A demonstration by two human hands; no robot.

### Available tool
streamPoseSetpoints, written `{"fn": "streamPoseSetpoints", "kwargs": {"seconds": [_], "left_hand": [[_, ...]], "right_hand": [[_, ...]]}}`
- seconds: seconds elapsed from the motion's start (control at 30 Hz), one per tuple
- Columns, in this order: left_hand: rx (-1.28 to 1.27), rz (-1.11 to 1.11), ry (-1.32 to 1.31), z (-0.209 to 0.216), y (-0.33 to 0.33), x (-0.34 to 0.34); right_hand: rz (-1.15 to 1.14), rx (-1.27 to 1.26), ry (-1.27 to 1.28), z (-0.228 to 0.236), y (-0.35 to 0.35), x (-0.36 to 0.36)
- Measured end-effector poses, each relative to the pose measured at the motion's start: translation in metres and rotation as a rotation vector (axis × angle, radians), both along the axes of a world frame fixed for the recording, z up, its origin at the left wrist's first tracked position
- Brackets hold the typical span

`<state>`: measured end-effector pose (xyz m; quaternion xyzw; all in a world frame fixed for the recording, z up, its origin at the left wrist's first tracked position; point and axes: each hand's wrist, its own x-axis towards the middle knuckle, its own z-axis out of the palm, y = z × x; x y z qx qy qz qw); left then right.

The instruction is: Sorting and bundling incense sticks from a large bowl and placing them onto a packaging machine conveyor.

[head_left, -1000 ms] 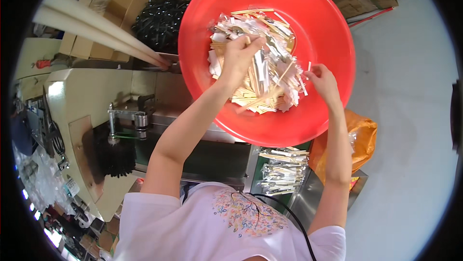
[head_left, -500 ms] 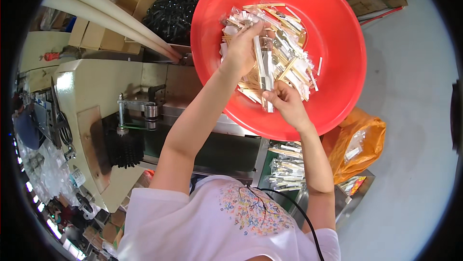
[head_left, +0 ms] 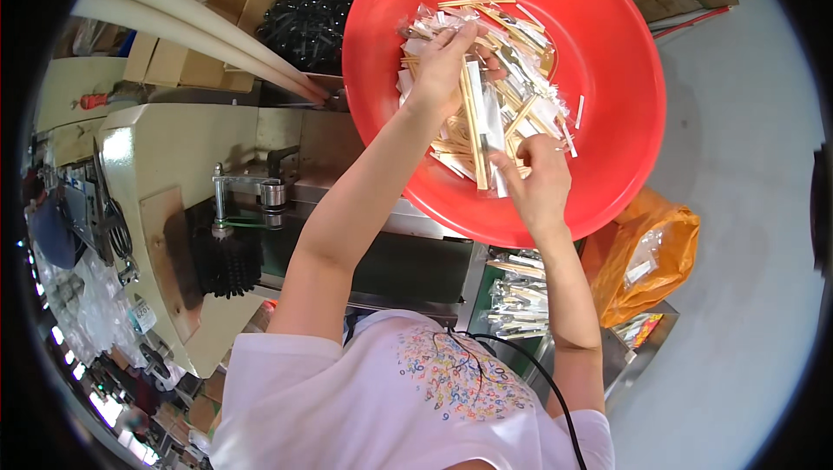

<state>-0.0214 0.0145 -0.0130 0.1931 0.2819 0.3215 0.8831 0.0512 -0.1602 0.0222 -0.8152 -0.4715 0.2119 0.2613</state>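
In my left hand (head_left: 444, 71) is a small bunch of clear-wrapped chopstick packets (head_left: 479, 127), its fingers closed around the upper end. Pale wooden sticks and a white paper strip show through the film. My right hand (head_left: 545, 182) is beside the lower end, thumb at the wrapper's edge and fingers bent, with a gap between them. Both hands are over a large red basin (head_left: 612, 123). Under them lies a loose heap of similar packets (head_left: 542, 79), partly hidden by my left hand and the bunch.
Below the basin, more packets (head_left: 518, 305) lie on a green surface. An orange bag (head_left: 664, 253) stands at the right. To the left is a beige machine (head_left: 200, 140) with a black brush roller (head_left: 227, 266). A cardboard box (head_left: 260, 1) holds dark wrapped items (head_left: 308, 23).
My right hand has shifted right, its thumb and fingers moving apart from their pinch on the packets. The bunch in my left hand now shows more wooden sticks in front.
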Motion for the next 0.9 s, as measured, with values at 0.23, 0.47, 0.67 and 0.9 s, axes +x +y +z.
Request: {"fn": "streamPoseSetpoints", "kwargs": {"seconds": [0.23,0.47,0.67,0.9], "left_hand": [[0.278,0.070,0.402,0.000,-0.016,0.010],[0.230,0.191,0.512,-0.003,-0.022,0.016],[0.001,0.081,0.519,-0.065,-0.017,0.023],[-0.052,0.139,0.753,-0.101,0.006,0.007]], "right_hand": [[0.335,0.075,-0.408,-0.015,0.008,-0.019],[0.205,0.033,-0.391,-0.047,0.015,-0.034],[0.145,0.058,0.116,-0.022,0.008,-0.033],[0.032,-0.348,0.316,-0.051,-0.045,0.047]]}}
